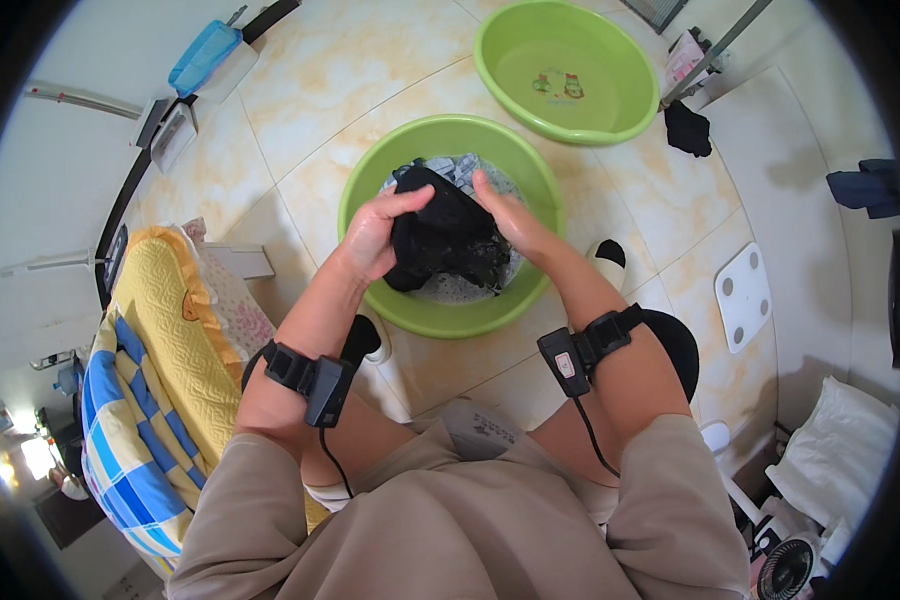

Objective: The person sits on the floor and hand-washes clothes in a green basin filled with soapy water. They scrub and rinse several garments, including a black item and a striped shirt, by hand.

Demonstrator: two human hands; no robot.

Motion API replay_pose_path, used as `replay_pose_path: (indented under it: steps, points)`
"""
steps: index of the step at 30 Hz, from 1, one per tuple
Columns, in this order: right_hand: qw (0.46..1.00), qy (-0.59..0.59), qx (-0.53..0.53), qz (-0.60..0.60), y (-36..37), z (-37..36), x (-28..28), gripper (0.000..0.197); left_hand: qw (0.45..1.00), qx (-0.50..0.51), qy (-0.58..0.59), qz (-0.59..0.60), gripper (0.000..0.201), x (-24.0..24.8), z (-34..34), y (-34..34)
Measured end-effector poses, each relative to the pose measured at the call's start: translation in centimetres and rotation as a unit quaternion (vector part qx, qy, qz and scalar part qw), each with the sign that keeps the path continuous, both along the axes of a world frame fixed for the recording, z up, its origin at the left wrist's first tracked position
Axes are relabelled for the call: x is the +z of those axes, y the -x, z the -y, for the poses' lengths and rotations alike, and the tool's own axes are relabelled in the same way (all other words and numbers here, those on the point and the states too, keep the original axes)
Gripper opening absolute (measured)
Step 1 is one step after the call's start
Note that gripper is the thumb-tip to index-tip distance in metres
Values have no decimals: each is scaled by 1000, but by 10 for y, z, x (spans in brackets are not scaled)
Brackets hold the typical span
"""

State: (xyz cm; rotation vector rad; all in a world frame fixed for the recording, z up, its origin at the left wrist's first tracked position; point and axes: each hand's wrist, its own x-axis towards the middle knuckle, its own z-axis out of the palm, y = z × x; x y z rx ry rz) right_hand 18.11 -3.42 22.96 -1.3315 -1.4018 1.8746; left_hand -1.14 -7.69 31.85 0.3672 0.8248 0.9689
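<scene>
Over a green basin (553, 255), both my hands have hold of a wet, bunched black garment (432, 225); its exact kind does not show. My left hand (372, 238) grips its left side, thumb across the top and fingers partly hidden. On the right side, my right hand (515, 220) presses against the cloth with the thumb raised along its edge; the other fingers are mostly out of sight. Beneath lies sudsy water (450, 290) with a light grey-blue patterned cloth (460, 168) in it.
Another green basin (625, 95) stands on the tiled floor at the far right, beside a dark cloth (687, 130). A white scale (743, 297) lies to the right. On the left is a bed with a yellow quilt (175, 310). A small fan (788, 568) is at lower right.
</scene>
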Motion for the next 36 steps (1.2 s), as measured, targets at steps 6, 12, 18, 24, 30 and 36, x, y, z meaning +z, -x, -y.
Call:
replay_pose_path:
  steps: [6,12,18,24,30,36]
  points:
    - [988,-23,57,-138,6,16,11,30,986,99,63,-118,32,-19,-8,-6]
    - [935,-355,13,-3,33,38,41,17,961,108,109,-232,49,-40,0,-29]
    - [837,-541,-6,76,34,38,70,17,894,-54,-60,-440,42,-39,-5,-23]
    - [837,-544,-25,60,37,48,63,24,982,43,7,-183,37,-53,-1,-35]
    - [818,-540,-68,185,46,42,50,23,983,93,145,-65,28,-49,5,-47]
    - [874,-410,-56,254,55,43,61,30,971,118,201,-60,27,-34,-8,-44]
